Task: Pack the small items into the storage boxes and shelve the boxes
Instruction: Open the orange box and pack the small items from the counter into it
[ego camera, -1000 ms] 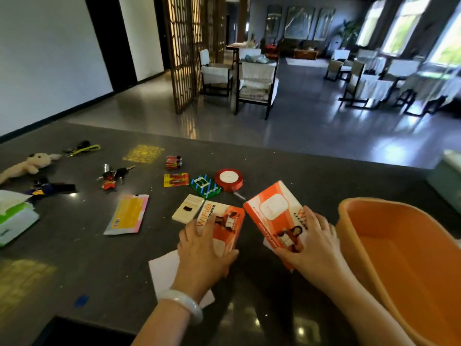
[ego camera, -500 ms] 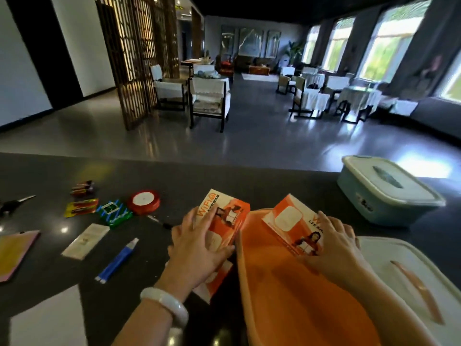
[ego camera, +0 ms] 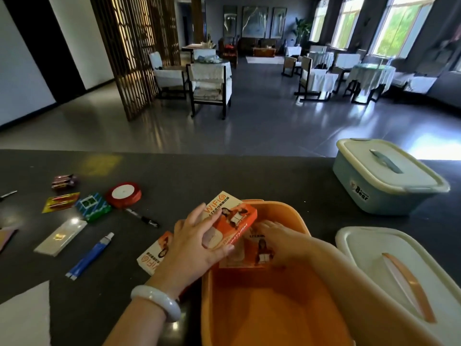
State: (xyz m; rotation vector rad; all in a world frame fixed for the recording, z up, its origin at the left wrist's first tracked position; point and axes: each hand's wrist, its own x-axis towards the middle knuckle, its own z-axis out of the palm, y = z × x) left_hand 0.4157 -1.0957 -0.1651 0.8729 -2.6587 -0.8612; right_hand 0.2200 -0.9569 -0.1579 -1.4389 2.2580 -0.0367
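Orange storage box point(ego camera: 294, 221): smooth plastic. WiFi carton point(ego camera: 234, 216): glossy card. Countertop point(ego camera: 224, 176): dark, polished.

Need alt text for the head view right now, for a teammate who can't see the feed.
The left hand grips an orange WiFi box above the rim of the open orange bin while the right hand lays a second box inside. A third box lies on the dark counter.
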